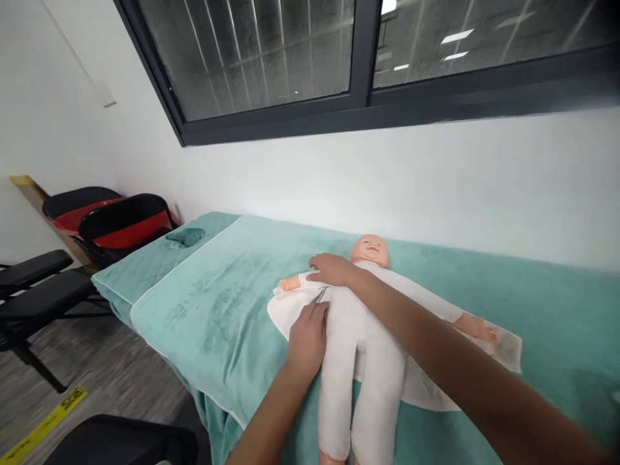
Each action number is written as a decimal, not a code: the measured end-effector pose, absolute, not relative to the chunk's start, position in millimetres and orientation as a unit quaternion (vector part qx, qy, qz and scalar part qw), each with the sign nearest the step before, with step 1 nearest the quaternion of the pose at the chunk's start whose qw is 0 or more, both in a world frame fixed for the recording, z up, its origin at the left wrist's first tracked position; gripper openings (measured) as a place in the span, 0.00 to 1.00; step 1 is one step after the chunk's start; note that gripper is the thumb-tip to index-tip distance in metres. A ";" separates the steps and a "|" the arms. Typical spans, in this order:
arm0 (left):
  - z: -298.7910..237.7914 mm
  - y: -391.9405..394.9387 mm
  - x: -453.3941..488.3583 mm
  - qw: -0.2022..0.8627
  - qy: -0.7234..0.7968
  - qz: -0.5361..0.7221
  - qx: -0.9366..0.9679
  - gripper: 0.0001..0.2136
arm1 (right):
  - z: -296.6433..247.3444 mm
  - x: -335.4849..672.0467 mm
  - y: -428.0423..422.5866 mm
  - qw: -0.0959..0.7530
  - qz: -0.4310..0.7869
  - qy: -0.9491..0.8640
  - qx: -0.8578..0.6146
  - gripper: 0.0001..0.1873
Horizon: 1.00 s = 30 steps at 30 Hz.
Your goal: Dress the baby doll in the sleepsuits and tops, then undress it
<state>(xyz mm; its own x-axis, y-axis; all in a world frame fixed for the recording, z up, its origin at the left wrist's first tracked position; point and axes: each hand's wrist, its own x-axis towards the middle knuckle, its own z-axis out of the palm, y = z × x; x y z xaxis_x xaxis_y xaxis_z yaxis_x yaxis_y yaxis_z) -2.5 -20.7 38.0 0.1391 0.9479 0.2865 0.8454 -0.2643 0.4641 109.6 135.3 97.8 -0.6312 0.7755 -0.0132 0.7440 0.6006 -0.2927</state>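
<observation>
A baby doll (pixel 361 336) with a white cloth body lies on its back on a white cloth (pixel 504 352) spread over a teal towel. Its head points toward the wall. My left hand (pixel 306 339) rests flat against the doll's side, fingers together and stretched out, on the edge of the white cloth. My right hand (pixel 330 268) reaches across the doll and lies palm down on its upper arm and shoulder, fingers extended. Neither hand grips anything that I can see.
The teal towel (pixel 213 303) covers a massage bed (pixel 145 265) that runs along a white wall under a dark window. Stacked black and red chairs (pixel 113 223) stand at the left. A black bench (pixel 39 284) is nearer. Yellow tape (pixel 46 423) marks the grey floor.
</observation>
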 end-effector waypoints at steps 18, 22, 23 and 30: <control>30.0 58.2 -15.2 -0.028 0.754 0.296 0.585 0.10 | 121.3 160.0 104.8 0.121 0.214 -0.862 -0.443 0.27; 25.4 58.8 -23.3 0.024 0.742 0.365 0.562 0.07 | 130.4 164.5 99.3 0.100 0.214 -0.848 -0.474 0.29; 24.4 56.9 -25.0 0.023 0.734 0.394 0.552 0.07 | 133.1 165.9 98.1 0.092 0.216 -0.844 -0.481 0.28; 22.6 48.2 -27.3 0.012 0.666 0.554 0.500 0.02 | 135.5 168.7 103.2 0.043 0.178 -0.836 -0.517 0.21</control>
<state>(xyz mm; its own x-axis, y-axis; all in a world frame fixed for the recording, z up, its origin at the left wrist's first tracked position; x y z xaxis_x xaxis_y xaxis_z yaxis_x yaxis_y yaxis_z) -27.3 48.2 22.6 -0.5007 0.6786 0.5374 0.6511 -0.1138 0.7504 168.7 103.2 135.5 -0.4617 0.8800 -0.1113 0.8492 0.4022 -0.3422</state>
